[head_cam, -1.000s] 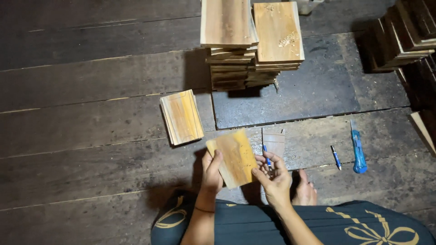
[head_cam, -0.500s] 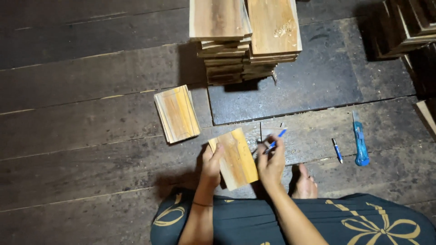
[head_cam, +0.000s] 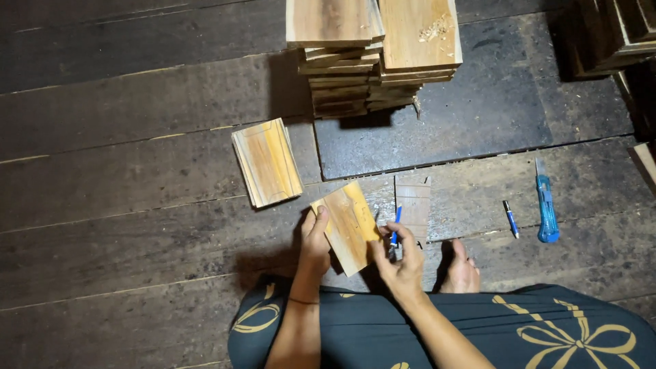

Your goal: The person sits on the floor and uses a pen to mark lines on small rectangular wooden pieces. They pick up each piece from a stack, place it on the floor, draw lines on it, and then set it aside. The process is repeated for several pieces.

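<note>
At 6 o'clock: left hand (head_cam: 316, 247) grips plank (head_cam: 347, 226); right hand (head_cam: 403, 258) pinches pen (head_cam: 395, 227), tip probably near plank edge.

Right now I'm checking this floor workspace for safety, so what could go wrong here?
1. The blue utility knife lies on the floor near the bare foot; its blade looks extended, so a shift of the leg could bring a cut.
2. The left hand holds the small wooden board by one edge while the right hand holds a blue pen; the board might slip.
3. The tall stacks of boards look uneven and could topple.
</note>
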